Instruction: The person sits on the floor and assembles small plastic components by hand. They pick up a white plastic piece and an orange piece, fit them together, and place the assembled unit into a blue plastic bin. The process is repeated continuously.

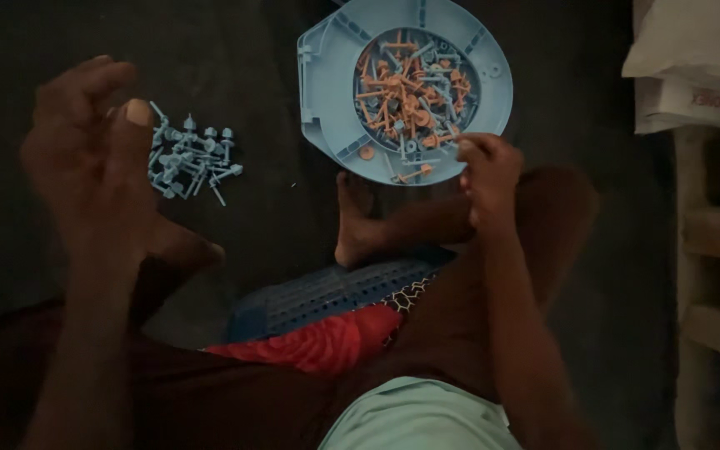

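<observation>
- The right hand (487, 171) sits just right of the frame's centre, fingers curled in narrow at the lower right edge of a light blue tray (331, 75). Whether it pinches one of the small parts there cannot be told; the fingertips are dark and blurred.
- The tray is round with a raised rim and a sunken middle, lying in the upper centre of the frame, its top edge cut off by the frame border.
- In that sunken middle lies a heap of mixed pins (410, 93), orange and blue jumbled together. A few orange ones lie loose on the flat ring near the right hand.
- The left hand (93, 150) is raised at the left of the frame, fingers spread wide and loosely bent, holding nothing that shows.
- Just to its right, on the dark floor (277, 142), lies a small pile of blue pins (189, 158), all one colour, close to the thumb but apart from it.
- Between that pile and the tray's left edge runs an open strip of bare floor.
- A bare foot (356, 221) rests just below the tray's lower edge, between the two hands.
- Below the foot lie a blue perforated panel (335, 292) and red patterned cloth (327, 342).
- At the far right edge of the frame stand white bags (693, 67) over pale shelf steps (718, 242), well apart from the tray.
</observation>
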